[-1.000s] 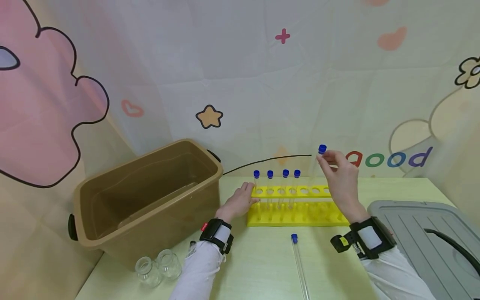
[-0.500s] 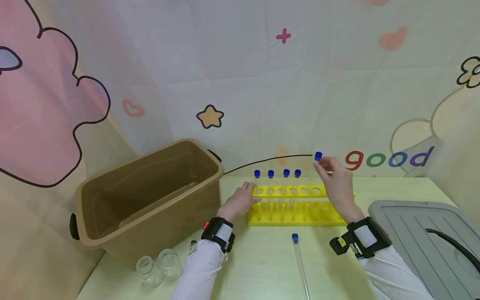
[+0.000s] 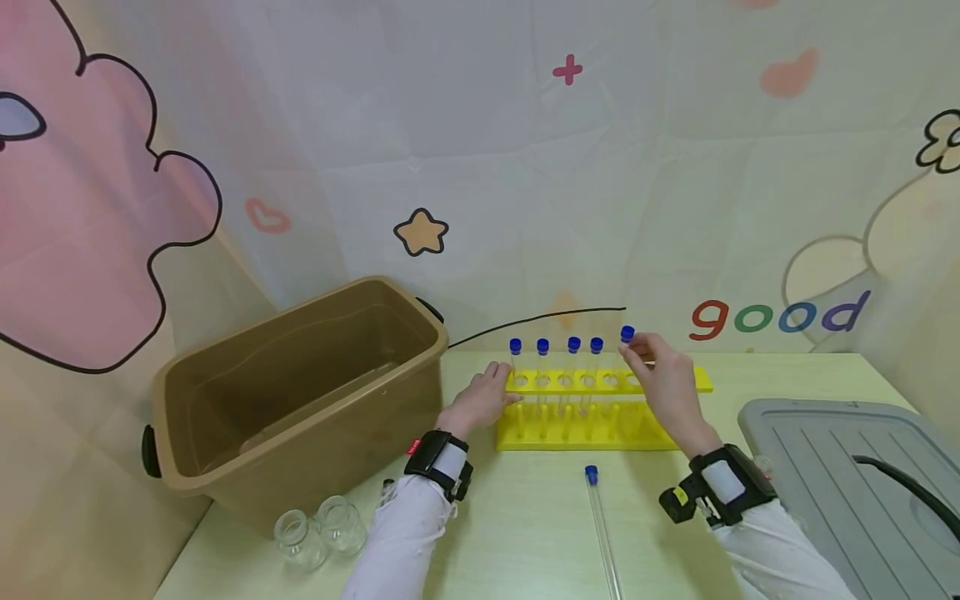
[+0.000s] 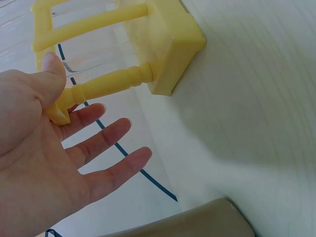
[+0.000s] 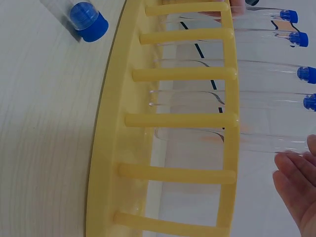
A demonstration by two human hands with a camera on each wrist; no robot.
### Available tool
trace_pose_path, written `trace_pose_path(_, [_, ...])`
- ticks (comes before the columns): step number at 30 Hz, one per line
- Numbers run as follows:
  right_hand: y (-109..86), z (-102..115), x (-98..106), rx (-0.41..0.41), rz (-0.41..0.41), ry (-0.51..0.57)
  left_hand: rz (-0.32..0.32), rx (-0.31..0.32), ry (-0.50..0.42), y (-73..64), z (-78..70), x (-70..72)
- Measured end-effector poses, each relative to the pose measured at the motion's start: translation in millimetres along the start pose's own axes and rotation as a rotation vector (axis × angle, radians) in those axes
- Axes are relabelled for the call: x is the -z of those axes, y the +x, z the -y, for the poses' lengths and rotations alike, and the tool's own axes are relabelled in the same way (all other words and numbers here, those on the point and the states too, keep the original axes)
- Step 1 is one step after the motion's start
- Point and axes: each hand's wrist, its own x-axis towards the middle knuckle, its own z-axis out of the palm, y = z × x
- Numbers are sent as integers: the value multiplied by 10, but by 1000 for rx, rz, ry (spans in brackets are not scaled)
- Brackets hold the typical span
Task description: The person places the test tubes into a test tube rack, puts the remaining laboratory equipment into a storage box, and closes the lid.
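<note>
A yellow test tube rack [image 3: 570,439] stands on the table. My left hand [image 3: 480,398] grips its upper left end; in the left wrist view, thumb and index finger pinch the top bar while the other fingers stay stretched out. Near the top, just below its blue cap, my right hand [image 3: 667,385] pinches a clear test tube [image 3: 627,334]. In the right wrist view, that test tube [image 5: 261,142] passes down through the rack's top bar. Left of it, several blue-capped test tubes [image 3: 573,343] stand upright in the rack. Another capped test tube [image 3: 603,529] lies in front.
A large brown bin [image 3: 322,442] with black handles takes up the left side. Two small glass jars [image 3: 302,540] stand before it, and a small dark-topped item is partly hidden by the left sleeve. On the right lies a grey lid [image 3: 817,442] with a black handle.
My right hand has moved down and slightly left, lowering the test tube into the rack. The left hand keeps its grip on the rack's end.
</note>
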Motion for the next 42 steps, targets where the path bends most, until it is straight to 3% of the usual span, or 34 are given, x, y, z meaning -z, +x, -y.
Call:
trace_pose_path(20, [-99, -8, -12, 36, 35, 11, -9, -12, 16, 23, 14, -11])
trace_pose_path(31, [-124, -5, 14, 13, 57, 18, -10, -1, 3, 16, 4, -19])
trace_pose_path(36, [-133, 144, 115, -6, 57, 28, -10, -1, 6, 13, 5, -24])
trace_pose_path(41, [-93, 369, 262, 4, -11, 52, -12, 3, -7, -2, -3, -9])
trace_pose_path(42, [-91, 459, 340, 6, -11, 106, -13, 3, -8, -6, -5, -5])
